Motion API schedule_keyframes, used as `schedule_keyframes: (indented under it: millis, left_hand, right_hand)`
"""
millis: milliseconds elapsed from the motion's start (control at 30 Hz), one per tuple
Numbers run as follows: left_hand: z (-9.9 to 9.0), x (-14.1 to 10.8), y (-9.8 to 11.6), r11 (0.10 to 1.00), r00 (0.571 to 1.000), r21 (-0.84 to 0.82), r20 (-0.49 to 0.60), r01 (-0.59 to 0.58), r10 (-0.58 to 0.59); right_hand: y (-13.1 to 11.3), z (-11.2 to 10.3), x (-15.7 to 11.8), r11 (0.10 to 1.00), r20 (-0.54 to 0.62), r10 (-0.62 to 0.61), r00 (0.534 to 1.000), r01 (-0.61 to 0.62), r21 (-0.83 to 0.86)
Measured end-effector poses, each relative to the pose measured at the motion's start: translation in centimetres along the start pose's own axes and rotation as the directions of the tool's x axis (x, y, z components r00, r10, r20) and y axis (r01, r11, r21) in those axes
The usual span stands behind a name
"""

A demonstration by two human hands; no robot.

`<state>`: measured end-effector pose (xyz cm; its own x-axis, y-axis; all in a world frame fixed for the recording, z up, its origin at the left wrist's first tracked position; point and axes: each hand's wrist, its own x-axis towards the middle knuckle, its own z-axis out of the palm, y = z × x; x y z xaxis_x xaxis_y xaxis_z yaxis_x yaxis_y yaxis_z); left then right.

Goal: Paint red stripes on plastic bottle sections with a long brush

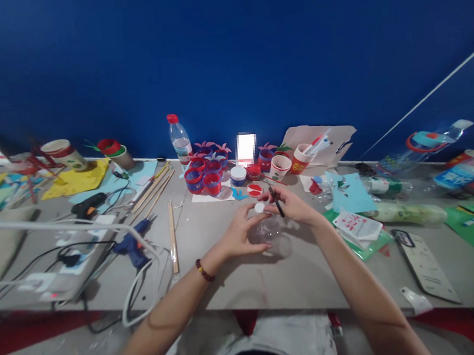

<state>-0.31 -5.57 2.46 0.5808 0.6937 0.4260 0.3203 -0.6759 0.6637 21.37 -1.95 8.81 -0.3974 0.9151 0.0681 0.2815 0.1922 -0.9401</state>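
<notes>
One left hand (239, 231) clasps clear plastic piece (270, 230), right hand (291, 205) pinches dark slim tool (277, 203) (pen, maybe); loose left grip could let plastic skid.

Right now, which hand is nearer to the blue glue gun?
Left. The left hand is to the right of the blue glue gun, around a clear bottle; the right hand is farther right, holding a dark tool.

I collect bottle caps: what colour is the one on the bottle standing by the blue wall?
The cap is red, best seen in the head view.
</notes>
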Motion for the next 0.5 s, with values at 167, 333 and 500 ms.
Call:
schedule_keyframes:
  millis: [167,333,500]
  left_hand:
    - [-0.1,0.1,0.0,0.996,0.999,-0.077,0.026,0.039,-0.037]
    - [-0.2,0.2,0.1,0.993,1.0,-0.117,-0.004,0.022,-0.023]
    - [-0.4,0.3,-0.2,0.99,0.987,-0.135,-0.153,0.035,-0.056]
  right_hand:
    - [1.1,-0.2,0.3,0.998,0.072,0.053,0.996,-0.055,0.027]
    - [0.5,-0.4,0.0,0.998,-0.031,0.06,0.998,-0.06,-0.006]
    - [0.9,-3.7,-1.4,0.997,-0.269,0.064,0.961,-0.074,-0.027]
